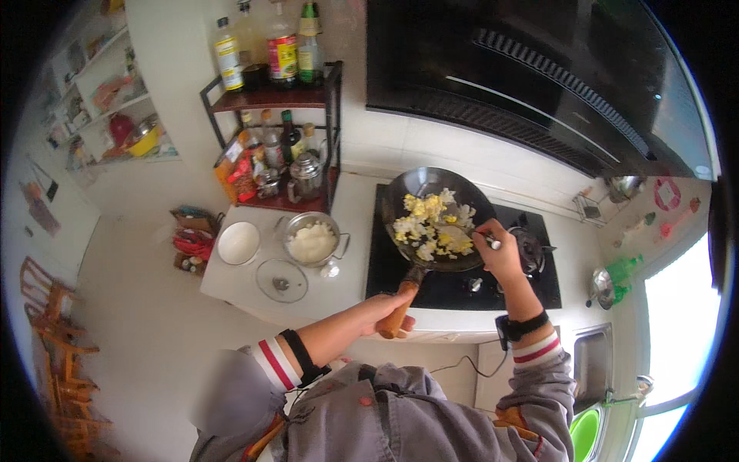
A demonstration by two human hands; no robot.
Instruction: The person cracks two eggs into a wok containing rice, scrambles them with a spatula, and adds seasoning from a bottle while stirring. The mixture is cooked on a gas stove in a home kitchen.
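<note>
A dark wok (pixel 418 180) rests on the left side of a black glass gas hob (pixel 450 294). My left hand (pixel 388 315) is wrapped around its wooden handle (pixel 395 317). Inside the wok lies a loose mix of white rice and yellow scrambled egg (pixel 424 222). With my right hand (pixel 501 251), above the wok's right rim, I grip the handle of a metal spatula (pixel 456 235). Its blade sits among the rice and egg, partly covered by them.
Left of the hob are a metal pot with white rice (pixel 312 239), a white bowl (pixel 238 242) and a glass lid (pixel 282 281). Behind them stands a bottle rack (pixel 268 101). A black range hood (pixel 519 86) overhangs the hob; a sink (pixel 590 364) lies at right.
</note>
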